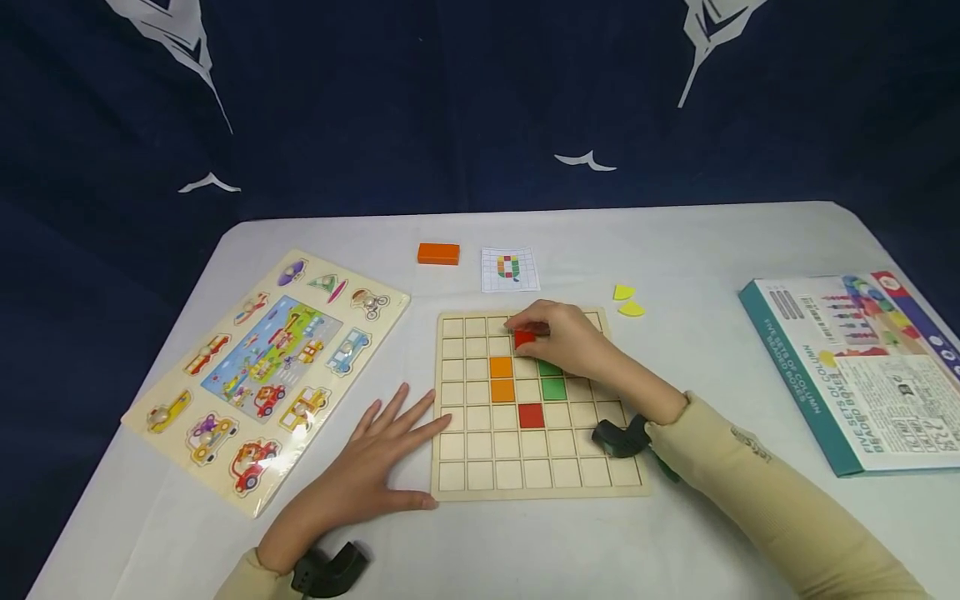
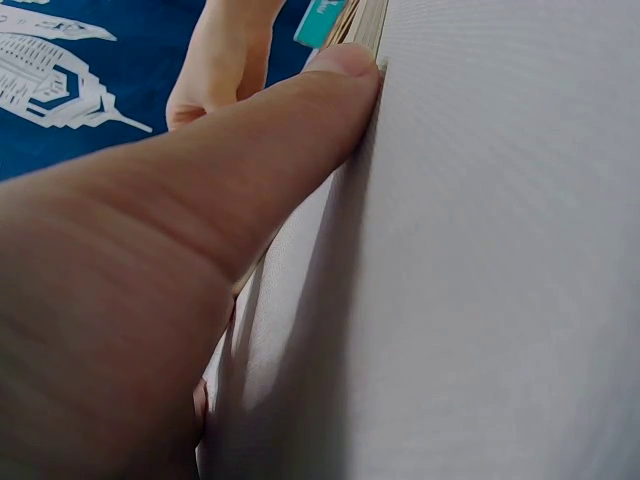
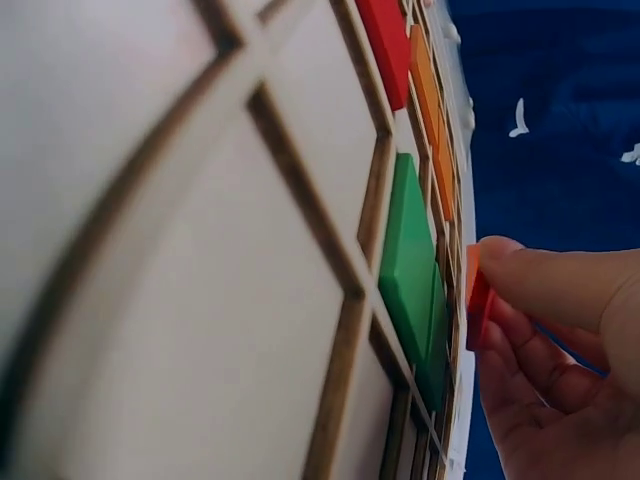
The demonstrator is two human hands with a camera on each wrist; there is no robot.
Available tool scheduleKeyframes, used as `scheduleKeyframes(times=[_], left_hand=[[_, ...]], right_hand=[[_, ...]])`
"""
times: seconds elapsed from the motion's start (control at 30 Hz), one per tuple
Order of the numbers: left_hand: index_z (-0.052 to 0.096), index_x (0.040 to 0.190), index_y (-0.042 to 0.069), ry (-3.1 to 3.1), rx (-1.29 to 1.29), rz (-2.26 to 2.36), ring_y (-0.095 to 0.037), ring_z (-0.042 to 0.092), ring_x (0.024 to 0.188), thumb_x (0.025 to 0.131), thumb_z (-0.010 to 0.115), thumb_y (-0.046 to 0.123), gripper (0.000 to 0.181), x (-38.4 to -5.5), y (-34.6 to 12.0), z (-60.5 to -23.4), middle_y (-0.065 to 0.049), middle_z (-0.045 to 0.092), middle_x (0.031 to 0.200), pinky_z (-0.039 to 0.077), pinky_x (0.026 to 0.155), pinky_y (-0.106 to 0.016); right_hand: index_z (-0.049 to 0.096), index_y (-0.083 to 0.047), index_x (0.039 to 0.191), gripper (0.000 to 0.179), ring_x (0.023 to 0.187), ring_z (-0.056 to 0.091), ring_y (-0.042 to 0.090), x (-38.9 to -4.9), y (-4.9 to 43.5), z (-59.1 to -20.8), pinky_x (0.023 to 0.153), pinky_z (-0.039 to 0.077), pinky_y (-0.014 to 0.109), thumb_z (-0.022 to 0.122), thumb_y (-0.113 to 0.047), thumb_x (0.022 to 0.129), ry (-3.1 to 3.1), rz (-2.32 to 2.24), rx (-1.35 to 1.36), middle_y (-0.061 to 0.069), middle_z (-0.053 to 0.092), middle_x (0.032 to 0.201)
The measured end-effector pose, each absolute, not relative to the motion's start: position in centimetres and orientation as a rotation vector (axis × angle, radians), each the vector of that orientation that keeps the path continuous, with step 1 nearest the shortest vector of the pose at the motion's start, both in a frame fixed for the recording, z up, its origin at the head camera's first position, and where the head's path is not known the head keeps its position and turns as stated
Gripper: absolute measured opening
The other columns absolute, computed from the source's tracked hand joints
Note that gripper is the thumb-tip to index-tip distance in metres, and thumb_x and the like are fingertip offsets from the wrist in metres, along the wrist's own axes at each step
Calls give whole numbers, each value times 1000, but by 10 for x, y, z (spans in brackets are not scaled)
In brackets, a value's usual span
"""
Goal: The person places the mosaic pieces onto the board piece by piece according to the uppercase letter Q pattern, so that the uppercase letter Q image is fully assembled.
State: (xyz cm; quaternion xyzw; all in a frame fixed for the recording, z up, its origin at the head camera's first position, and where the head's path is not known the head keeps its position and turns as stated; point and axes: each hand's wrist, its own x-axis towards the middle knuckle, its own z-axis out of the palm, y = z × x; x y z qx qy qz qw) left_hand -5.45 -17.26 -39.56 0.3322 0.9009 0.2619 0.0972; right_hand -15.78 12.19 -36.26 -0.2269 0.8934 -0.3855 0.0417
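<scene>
A pale wooden grid board (image 1: 536, 475) lies on the white table in front of me. In its squares sit two orange tiles (image 1: 501, 378), two green tiles (image 1: 553, 388) and a red tile (image 1: 531, 416). My right hand (image 1: 566, 337), over the board's upper part, pinches another red tile (image 1: 523, 338) between thumb and fingers; in the right wrist view this held tile (image 3: 478, 310) stands clear of the grid. With fingers spread, my left hand (image 1: 382, 458) touches the board's left edge; its thumb (image 2: 345, 65) reaches the near corner.
Behind the board are a small pattern card (image 1: 510, 271), an orange block (image 1: 438, 254) and two yellow pieces (image 1: 632, 309). A wooden vehicle puzzle (image 1: 273, 367) lies slanted at the left. At the right edge lies a boxed set (image 1: 862, 367). Dark blue cloth (image 1: 450, 100) hangs behind the table.
</scene>
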Motion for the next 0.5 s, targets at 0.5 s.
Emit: scheduleKeyframes(times=[0.5], left_hand=[[34,146,26,2671,984,786,-26,-4,140,66,81,44,95,-54,-172,-398,3,13,155,-2,107,-51]], right_hand=[[66,-3,111,30,93,58,23,-127,166,-334,83,48,39,70,2,81,2844,-1227,-684,9,65,104]])
